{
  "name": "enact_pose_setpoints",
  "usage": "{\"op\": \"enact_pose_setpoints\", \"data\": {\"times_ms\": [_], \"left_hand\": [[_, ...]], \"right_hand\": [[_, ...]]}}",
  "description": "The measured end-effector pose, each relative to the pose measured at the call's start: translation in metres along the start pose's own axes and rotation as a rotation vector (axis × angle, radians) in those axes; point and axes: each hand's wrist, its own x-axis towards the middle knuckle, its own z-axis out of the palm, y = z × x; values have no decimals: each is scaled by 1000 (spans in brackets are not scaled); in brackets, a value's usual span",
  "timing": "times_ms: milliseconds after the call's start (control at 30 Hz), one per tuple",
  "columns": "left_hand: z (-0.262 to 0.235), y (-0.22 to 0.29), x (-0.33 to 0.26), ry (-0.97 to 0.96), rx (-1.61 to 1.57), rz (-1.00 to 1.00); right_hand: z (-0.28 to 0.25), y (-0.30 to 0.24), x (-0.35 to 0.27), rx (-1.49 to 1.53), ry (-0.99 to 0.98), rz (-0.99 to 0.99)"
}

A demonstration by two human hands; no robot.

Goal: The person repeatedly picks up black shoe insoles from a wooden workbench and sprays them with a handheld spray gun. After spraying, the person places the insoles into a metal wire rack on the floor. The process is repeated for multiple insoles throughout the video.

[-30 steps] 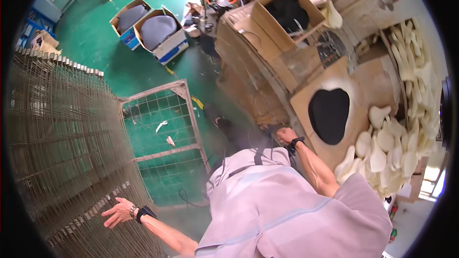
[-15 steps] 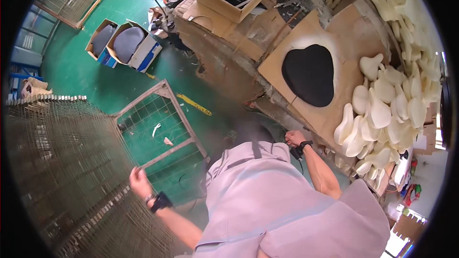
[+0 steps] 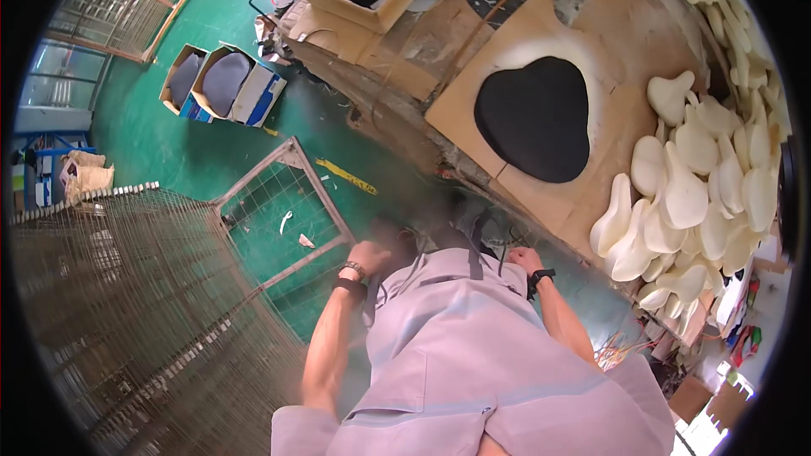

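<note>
Head view: looking down the person's own grey apron, with both hands raised near its top edge at the centre of the frame.
Left hand (image 3: 368, 255): curling loosely beside the apron strap (image 3: 475, 247), just right of the wire-mesh frame (image 3: 287, 218); its fingers are bending inward, but whether they are pinching anything I cannot tell.
Right hand (image 3: 522, 258): resting against the apron's upper edge, close to the worktop's front; the fingers are hidden, so their state cannot be told.
Wire-mesh frame: lying flat on the green floor at centre left, probably set down within arm's reach.
Mesh stack (image 3: 118, 321): filling the lower left, piled panel on panel.
Worktop (image 3: 591, 8): carrying a brown board with a black heart-shaped pad (image 3: 534, 116) at upper right.
Cream foam pieces (image 3: 693, 194): heaping at the right edge, likely kept handy beside the board.
Cardboard boxes (image 3: 221, 84): sitting open on the floor at upper left.
</note>
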Motion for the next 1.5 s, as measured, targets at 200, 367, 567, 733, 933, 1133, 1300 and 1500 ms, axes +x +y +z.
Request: {"op": "enact_pose_setpoints", "data": {"times_ms": [200, 367, 567, 733, 933, 1133, 1300, 1500], "left_hand": [[-6, -33, -2, 341, 44, -445], [2, -36, -10, 88, -17, -510], [-61, 78, -5, 523, -7, 218], [-101, 168, 18, -190, 328, 300], [-126, 179, 75, -430, 206, 512], [-157, 155, 119, -299, 296, 397], [-189, 155, 110, -327, 259, 373], [-253, 148, 170, 172, 96, 576]], "right_hand": [[0, 47, 3, 82, -46, -30], [-7, 41, 8, 358, -70, 187], [-15, 36, 23, 440, -17, 255], [-18, -2, 15, 501, 146, 303], [30, -18, -1, 219, 220, 231], [89, -41, -21, 288, 293, 305], [117, -65, -32, 338, 287, 332], [106, -121, -59, 534, 332, 469]]}}
